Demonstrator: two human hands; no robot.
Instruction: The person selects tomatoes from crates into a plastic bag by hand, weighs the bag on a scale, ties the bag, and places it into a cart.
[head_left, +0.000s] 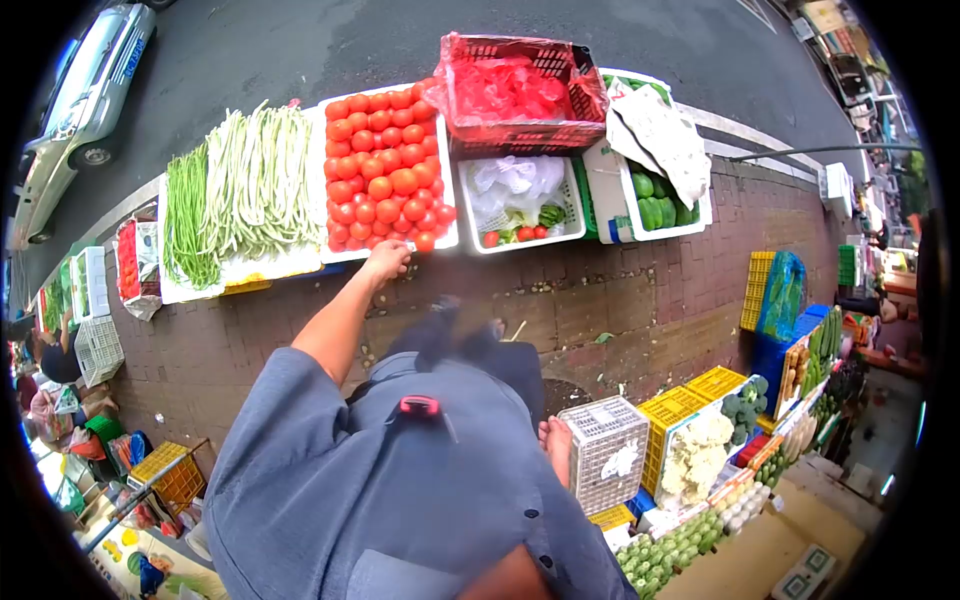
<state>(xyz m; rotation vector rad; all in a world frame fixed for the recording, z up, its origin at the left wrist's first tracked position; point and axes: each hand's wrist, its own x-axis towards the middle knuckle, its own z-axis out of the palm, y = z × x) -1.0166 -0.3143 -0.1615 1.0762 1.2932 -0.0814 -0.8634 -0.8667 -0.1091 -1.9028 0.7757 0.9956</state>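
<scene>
My left hand (388, 262) reaches forward to the front rim of a white tray heaped with red tomatoes (380, 188). Its fingers are closed at the rim, next to a single tomato (425, 241); what they pinch is hidden. Down at my right side hangs my right hand (557, 447), beside a grey plastic crate (606, 450). Its fingers are loosely bent and partly foreshortened, with nothing visible in them. Left of the tomatoes lie long pale beans (258, 185) and thinner green beans (190, 215).
A red-lined black crate (520, 130) stands behind a white bin (570, 222) with plastic bags and a few tomatoes. Green peppers (655, 212) lie under a white cloth (660, 140). Cauliflower (697, 458) and yellow crates (672, 410) line the right. A car (85, 110) is on the road.
</scene>
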